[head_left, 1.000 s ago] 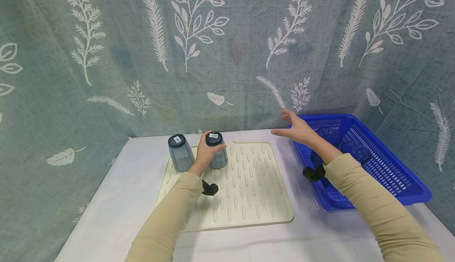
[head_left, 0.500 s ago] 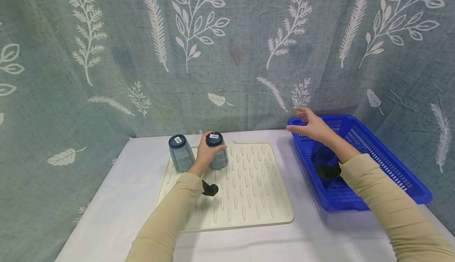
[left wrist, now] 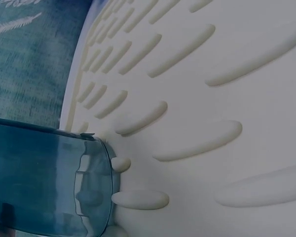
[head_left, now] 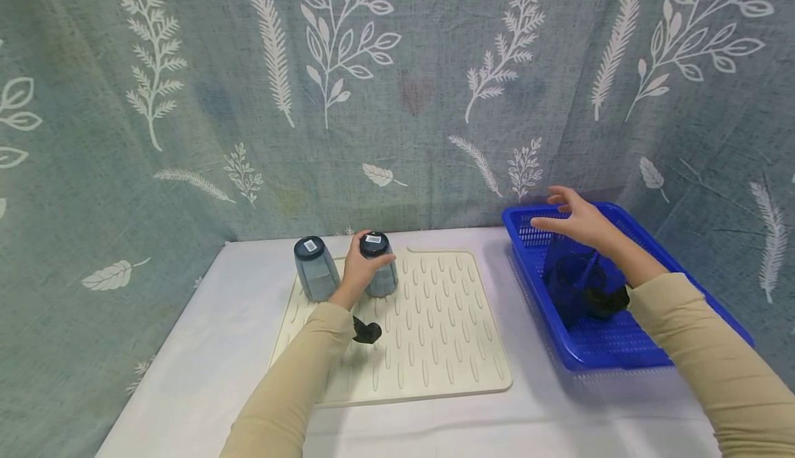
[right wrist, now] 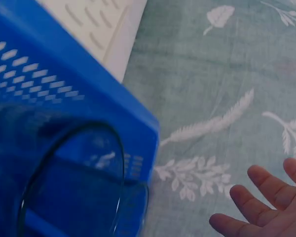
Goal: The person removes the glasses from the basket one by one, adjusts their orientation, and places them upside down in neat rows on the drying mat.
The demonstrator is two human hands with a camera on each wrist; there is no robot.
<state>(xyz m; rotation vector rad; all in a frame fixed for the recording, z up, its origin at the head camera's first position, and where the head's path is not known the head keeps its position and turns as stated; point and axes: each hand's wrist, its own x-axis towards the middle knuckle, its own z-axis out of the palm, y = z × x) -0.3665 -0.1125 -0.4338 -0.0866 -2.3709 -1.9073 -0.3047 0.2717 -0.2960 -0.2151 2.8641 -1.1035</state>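
My left hand (head_left: 357, 270) holds an upside-down bluish drinking glass (head_left: 385, 280) by its upper part, thumb and fingers around it. That glass stands at the back of the cream ridged mat (head_left: 435, 327), and its rim meets the ridges in the left wrist view. Left of it is a second upside-down glass (head_left: 318, 275) with a white label on its dark base. My right hand (head_left: 584, 223) is over the blue basket (head_left: 555, 330), fingers spread and nothing in them. Inside the basket, below that hand, are clear glasses (right wrist: 86, 187), partly hidden by the wrist and its black camera.
A white cloth (head_left: 205, 347) covers the table beneath mat and basket. Behind the table hangs a grey-green curtain (head_left: 428, 161) with white leaf prints, close to the basket's back rim. The basket stands right of the mat, with a strip of white cloth between them.
My right hand has moved right, from beside the basket's back left corner to over its inside, still holding nothing. My left hand and the glass it grips have stayed in place.
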